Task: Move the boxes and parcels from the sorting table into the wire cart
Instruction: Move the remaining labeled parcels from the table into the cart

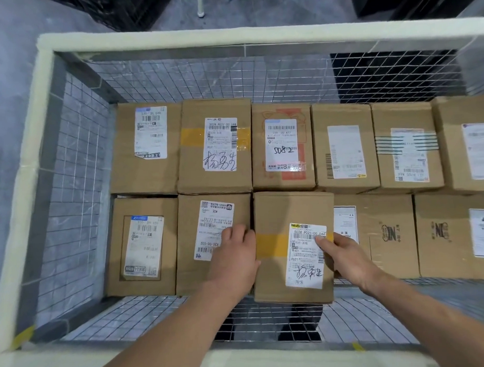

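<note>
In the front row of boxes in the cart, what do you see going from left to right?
Box with blue-topped label → box under the left hand → held box with yellow tape → box printed with a logo → last logo box.

Boxes (213, 146) tight; near mesh strip (146, 315) free

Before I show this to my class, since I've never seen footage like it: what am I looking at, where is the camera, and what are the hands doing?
The camera sits on a person's head, looking down into a wire cart with a padded rim. Two rows of labelled cardboard boxes already lie inside. The left hand and right hand grip the sides of one cardboard box with yellow tape and a shipping label, held at the near row, partly over its neighbours.
</note>
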